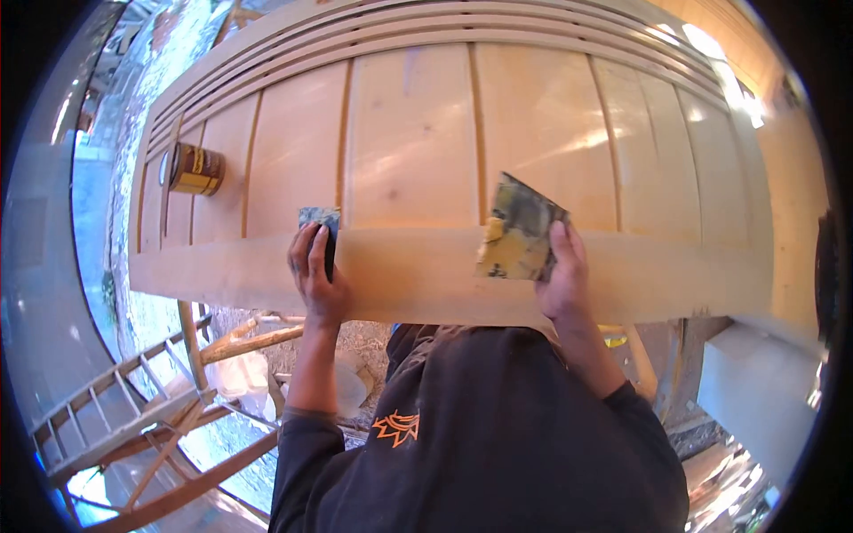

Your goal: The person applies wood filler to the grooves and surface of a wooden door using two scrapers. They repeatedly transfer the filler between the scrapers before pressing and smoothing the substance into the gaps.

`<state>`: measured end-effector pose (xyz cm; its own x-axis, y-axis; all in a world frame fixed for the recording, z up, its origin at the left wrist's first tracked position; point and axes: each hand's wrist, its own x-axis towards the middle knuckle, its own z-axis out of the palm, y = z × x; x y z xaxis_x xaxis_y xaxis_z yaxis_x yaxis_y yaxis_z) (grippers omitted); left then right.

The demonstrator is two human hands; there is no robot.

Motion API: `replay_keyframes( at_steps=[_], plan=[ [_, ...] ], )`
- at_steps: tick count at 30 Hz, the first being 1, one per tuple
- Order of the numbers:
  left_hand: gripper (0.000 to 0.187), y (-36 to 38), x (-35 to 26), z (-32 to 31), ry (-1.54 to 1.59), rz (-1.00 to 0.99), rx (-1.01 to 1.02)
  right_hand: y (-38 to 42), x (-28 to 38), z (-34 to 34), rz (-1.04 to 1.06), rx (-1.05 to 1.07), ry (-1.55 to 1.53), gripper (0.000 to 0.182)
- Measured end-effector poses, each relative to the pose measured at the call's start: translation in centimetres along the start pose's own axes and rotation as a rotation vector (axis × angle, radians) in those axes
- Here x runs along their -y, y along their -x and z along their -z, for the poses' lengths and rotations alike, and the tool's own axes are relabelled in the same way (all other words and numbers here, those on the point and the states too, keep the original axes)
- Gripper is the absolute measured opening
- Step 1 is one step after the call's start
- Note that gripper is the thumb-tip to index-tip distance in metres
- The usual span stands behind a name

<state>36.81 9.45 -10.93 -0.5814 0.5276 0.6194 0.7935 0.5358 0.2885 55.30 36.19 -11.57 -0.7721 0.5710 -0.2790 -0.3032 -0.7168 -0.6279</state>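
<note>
1. The work looks to be surface filling: spreading putty-like stuff over a long wooden panel (409, 133), which lies in front of the person with its wide plain rail along the near edge and upright grooves beyond.
2. The left hand (313, 271) grips a small flat tool (320, 218), fingers bent over it, above or on the rail; whether the tool touches the wood, I cannot tell.
3. The right hand (563, 271) pinches a squarish plate (524, 231) by its right side, thumb and fingers closed on the edge. Its face is smeared dark and yellowish (the yellow patch looks like a lump of filler).
4. A brown and yellow tin (197, 169) rests on the panel toward the left, well apart from both hands; whether its lid is off is unclear. A thin wooden strip (169, 178) shows just beside it.
5. As I judge it, the plate carries the supply and the small tool does the spreading. The next move calls for bringing the two together to load the tool's edge, then a flat, even stroke on the wood, keeping the plate level enough that nothing drops.
</note>
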Motion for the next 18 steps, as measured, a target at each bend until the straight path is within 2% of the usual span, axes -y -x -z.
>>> replay_keyframes(
  at_steps=[2, 4, 6, 7, 10, 14, 15, 18],
  plan=[
    [0.033, -1.5, -2.5, 1.3, 0.117, -0.019, -0.03, 0.5, 0.9, -1.7, -0.074, 0.029, -0.002, 0.032],
    [0.029, -3.8, -6.2, 3.3, 0.447, 0.151, 0.081, 1.1, 1.5, -2.6, -0.138, 0.077, -0.003, 0.034],
    [0.03, -5.4, -7.2, 5.6, 0.773, 0.56, 0.429, 1.0, 2.0, -3.1, -0.179, 0.169, -0.003, 0.035],
    [0.031, -6.5, -7.6, 5.6, 1.067, 0.724, 0.489, 1.1, 2.4, -3.4, -0.19, 0.186, 0.01, 0.036],
    [0.032, -7.2, -6.4, 4.8, 1.535, 0.858, 0.825, 1.2, 2.9, -4.1, -0.215, 0.237, 0.024, 0.036],
    [0.033, -8.7, -7.4, 2.6, 1.446, 0.717, 1.052, 1.3, 3.0, -4.0, -0.264, 0.264, 0.014, 0.036],
    [0.032, -8.7, -7.3, 1.5, 1.445, 0.702, 1.05, 1.4, 3.0, -3.8, -0.286, 0.263, 0.011, 0.036],
    [0.029, -8.2, -4.8, -0.4, 1.333, 0.862, 1.061, 1.2, 3.6, -3.5, -0.272, 0.309, -0.043, 0.037]
  ],
)
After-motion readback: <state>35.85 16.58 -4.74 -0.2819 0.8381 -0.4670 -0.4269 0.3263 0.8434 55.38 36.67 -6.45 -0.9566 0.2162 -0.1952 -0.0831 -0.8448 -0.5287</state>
